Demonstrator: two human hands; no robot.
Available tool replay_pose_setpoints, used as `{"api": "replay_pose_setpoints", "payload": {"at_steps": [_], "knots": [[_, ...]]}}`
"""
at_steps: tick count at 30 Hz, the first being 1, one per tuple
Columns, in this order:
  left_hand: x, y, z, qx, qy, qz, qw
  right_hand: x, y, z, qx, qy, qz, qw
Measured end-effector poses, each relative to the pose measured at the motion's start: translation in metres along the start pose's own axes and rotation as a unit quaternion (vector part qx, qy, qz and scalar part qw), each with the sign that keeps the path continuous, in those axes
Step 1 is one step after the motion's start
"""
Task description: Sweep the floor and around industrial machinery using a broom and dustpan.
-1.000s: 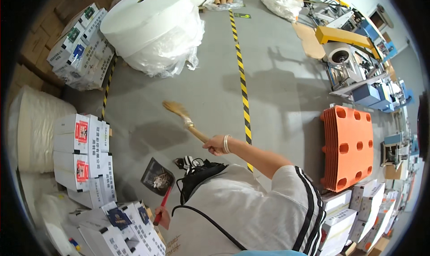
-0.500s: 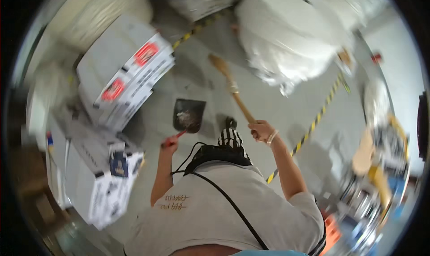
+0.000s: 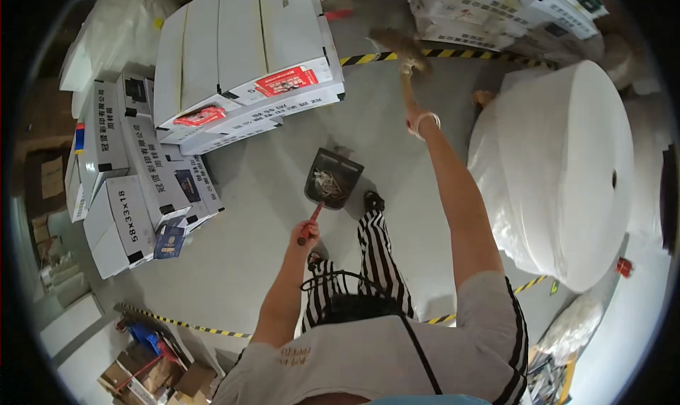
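Note:
My left hand (image 3: 307, 233) is closed round the red handle of a black dustpan (image 3: 345, 171), which is low over the grey floor; whether it touches the floor I cannot tell. Scraps and debris (image 3: 329, 184) lie inside the pan. With the arm stretched far forward, my right hand (image 3: 423, 122) grips the wooden handle of a broom (image 3: 406, 85). Its brown bristle head is smeared by motion and reaches the yellow-and-black floor tape at the far side. A pale band circles my right wrist.
Stacked white cartons (image 3: 241, 51) stand at the left, with lower boxes (image 3: 127, 214) nearer. A huge wrapped white roll (image 3: 567, 171) stands at the right. More wrapped cartons (image 3: 489, 15) are at the far right. Striped tape (image 3: 191, 326) crosses the floor, with cardboard pieces (image 3: 159, 373) beyond it at lower left.
My view has turned, so cartons and roll have shifted. My right arm has stretched farther forward with the broom. The dustpan now appears farther right, still in my left hand.

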State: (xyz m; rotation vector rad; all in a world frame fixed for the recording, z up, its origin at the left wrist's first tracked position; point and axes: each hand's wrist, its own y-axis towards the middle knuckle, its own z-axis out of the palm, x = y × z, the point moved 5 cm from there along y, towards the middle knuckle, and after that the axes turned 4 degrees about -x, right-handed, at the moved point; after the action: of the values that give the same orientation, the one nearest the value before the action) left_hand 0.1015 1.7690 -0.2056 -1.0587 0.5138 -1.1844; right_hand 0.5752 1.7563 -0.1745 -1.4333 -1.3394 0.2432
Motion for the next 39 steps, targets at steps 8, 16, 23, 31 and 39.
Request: {"api": "replay_pose_setpoints", "payload": {"at_steps": [8,16,23,31,39], "knots": [[0.037,0.066,0.044,-0.049,-0.071,0.010,0.996,-0.011,0.113,0.018,0.039,-0.473,-0.138,0.869],[0.036,0.070,0.028,-0.008,-0.067,0.006,0.998,-0.166,-0.156,0.012,0.107,-0.253,-0.026,0.961],[0.095,0.040,-0.007,-0.058,-0.007,0.038,0.998,-0.322,-0.323,-0.011,0.063,-0.183,-0.114,0.974],[0.211,-0.051,-0.079,-0.002,0.200,-0.018,0.980,-0.451,-0.563,-0.069,-0.060,-0.121,-0.055,0.989],[0.397,-0.032,-0.141,-0.042,0.234,-0.229,0.944,-0.646,-0.736,-0.148,-0.082,0.067,0.074,0.992]]}}
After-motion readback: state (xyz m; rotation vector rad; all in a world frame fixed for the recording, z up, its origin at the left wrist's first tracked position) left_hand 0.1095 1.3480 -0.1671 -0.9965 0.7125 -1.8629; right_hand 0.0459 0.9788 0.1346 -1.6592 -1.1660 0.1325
